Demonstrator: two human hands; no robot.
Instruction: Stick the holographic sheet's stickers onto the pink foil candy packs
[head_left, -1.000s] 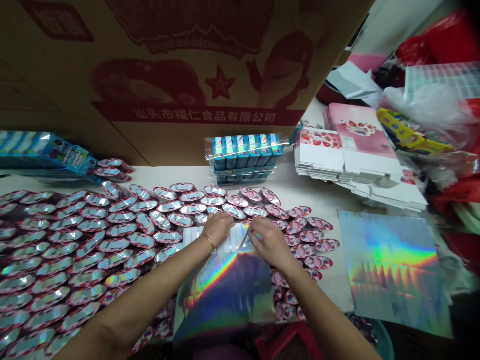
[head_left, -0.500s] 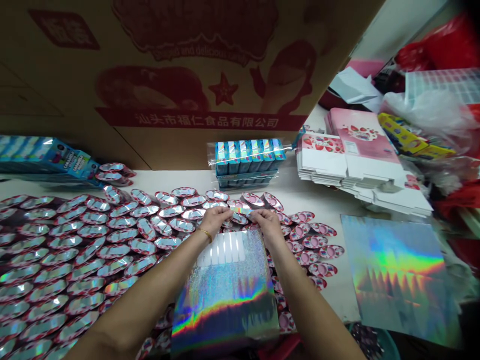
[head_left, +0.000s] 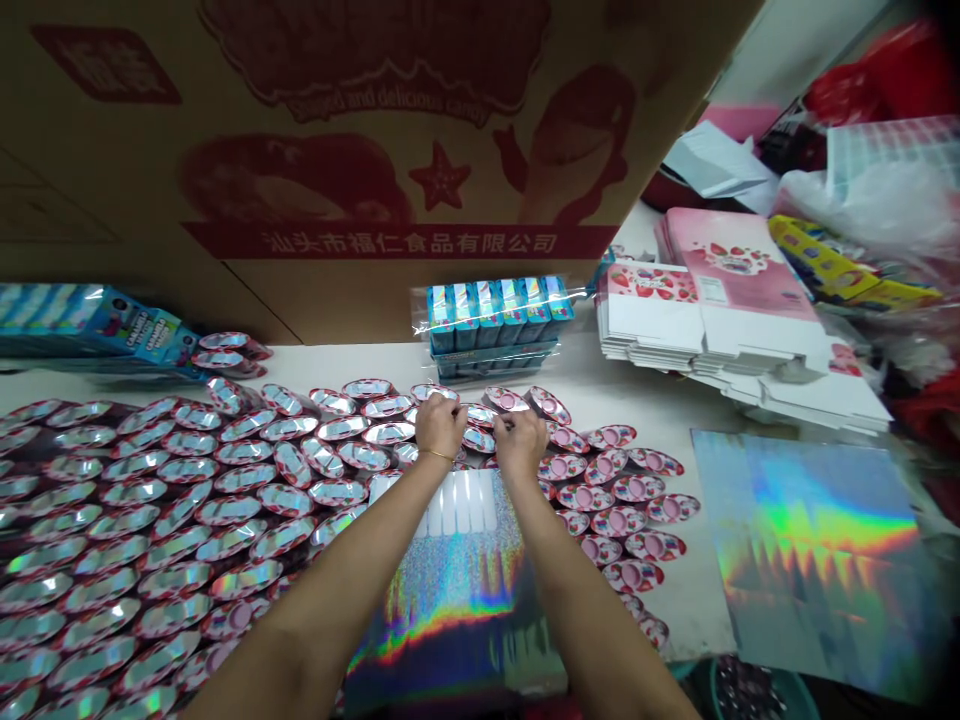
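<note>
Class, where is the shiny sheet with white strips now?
In the head view, the sheet lies lower centre, below the left hand and right hand, flanked by oval packs.

Slogan: ahead of both hands, I read "Shaped and delicious candy" on the brown carton (head_left: 262, 300), its first word dim.
Red band (head_left: 600, 242): below the slogan, beyond the left hand (head_left: 441, 425), I read 汕头市福仁食品有限公司.
Red badge (head_left: 105, 65): far ahead and left of that hand; its characters blur for me.
Blue boxes (head_left: 112, 325): left of it, farther out, I read "CARAMELO".
Strawberry boxes (head_left: 739, 265): beyond the right hand (head_left: 520, 440), print too small.
</note>
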